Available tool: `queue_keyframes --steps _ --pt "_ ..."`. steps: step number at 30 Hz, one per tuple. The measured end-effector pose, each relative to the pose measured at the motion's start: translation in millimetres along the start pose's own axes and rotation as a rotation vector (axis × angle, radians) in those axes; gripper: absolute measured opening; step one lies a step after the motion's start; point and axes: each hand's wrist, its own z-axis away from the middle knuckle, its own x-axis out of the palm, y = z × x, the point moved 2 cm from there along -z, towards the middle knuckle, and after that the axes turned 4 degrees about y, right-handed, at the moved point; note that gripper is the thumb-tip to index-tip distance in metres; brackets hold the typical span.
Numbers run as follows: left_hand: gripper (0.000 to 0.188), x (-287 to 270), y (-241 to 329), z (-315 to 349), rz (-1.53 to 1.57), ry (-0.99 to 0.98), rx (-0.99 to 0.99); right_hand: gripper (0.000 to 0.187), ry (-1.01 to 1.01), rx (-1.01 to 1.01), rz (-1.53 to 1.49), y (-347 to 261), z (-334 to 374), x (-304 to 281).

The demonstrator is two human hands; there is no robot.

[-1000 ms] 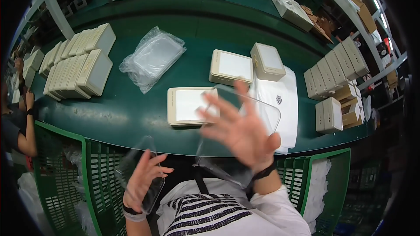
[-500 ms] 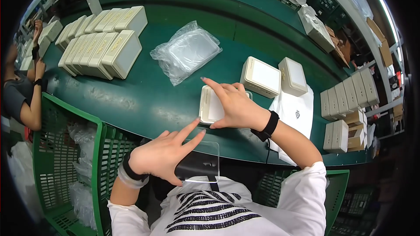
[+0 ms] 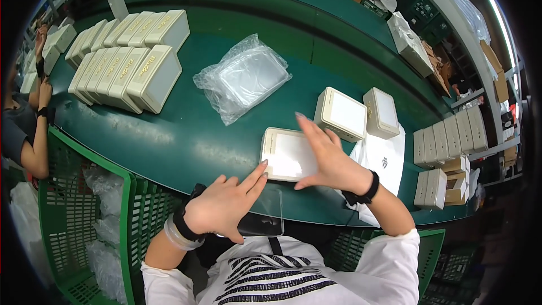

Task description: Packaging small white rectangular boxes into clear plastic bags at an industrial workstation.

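Observation:
A cream box with a white top panel lies flat near the table's front edge. Over its right end spreads my right hand, thumb and fingers wide apart; whether the palm touches the box is hidden. My left hand reaches in from the lower left, palm down and fingers apart. Its index fingertip is at the box's near left corner. Beneath that hand, at the table edge, a clear plastic panel shows over something black. Just beyond my right hand stand a second cream box and a third.
Clear plastic bags lie mid-table. Rows of cream boxes stand left, more boxes right. A white cloth or bag lies under the right-hand boxes. A green crate holds plastic bags. Another person's arm is far left.
My right hand has shifted right, uncovering more of the box's white panel. My left hand has moved slightly right and down, hiding more of the clear panel. The whole view has shifted a little.

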Motion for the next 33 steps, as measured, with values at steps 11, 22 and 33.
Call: queue_keyframes --steps 11,22,33 --pt "0.113 -10 10 -9 -0.076 -0.008 -0.03 0.133 -0.08 0.053 -0.25 41 27 3" --pt "0.102 -26 7 -23 -0.096 -0.103 -0.018 0.127 -0.108 0.092 -0.217 32 21 -5" --pt "0.104 -18 18 -18 -0.224 -0.059 -0.051 0.115 -0.315 -0.211 0.089 -14 -51 18"
